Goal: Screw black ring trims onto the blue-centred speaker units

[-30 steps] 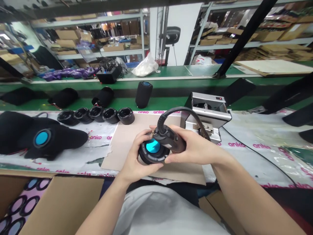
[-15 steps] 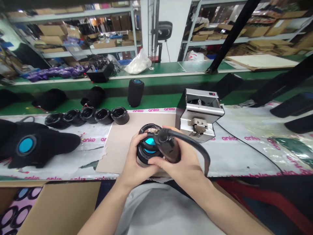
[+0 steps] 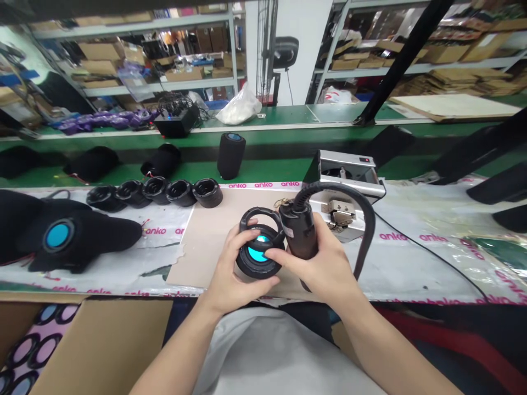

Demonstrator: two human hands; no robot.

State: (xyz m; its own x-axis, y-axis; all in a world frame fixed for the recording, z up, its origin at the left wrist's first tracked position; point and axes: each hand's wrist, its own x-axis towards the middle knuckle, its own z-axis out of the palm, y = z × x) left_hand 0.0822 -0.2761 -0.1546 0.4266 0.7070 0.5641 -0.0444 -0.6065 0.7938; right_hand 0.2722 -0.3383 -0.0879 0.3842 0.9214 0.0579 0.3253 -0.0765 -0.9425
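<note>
A round black speaker part (image 3: 258, 263) with a shiny blue centre is gripped by my left hand (image 3: 228, 269), thumb at its near edge and fingers over its left side. A black ring (image 3: 263, 211) stands tilted over the part's far side. My right hand (image 3: 325, 263) is wrapped round a dark handheld tool (image 3: 300, 230) with a thick black cable, and its thumb touches the blue centre's right side. The tool's lower end is partly hidden by the hand. Both hands are above a beige cardboard sheet (image 3: 197, 241).
Several black rings (image 3: 208, 193) stand in a row at the left. Behind is an upright black speaker (image 3: 231, 156). A silver machine (image 3: 346, 206) sits just beyond my right hand. Black fabric covers with a blue disc (image 3: 99, 236) lie left. An open carton (image 3: 111, 340) is below.
The tool has turned more upright and moved right, away from the part. The black ring now shows more fully, and more of the blue centre is visible. The view has shifted slightly.
</note>
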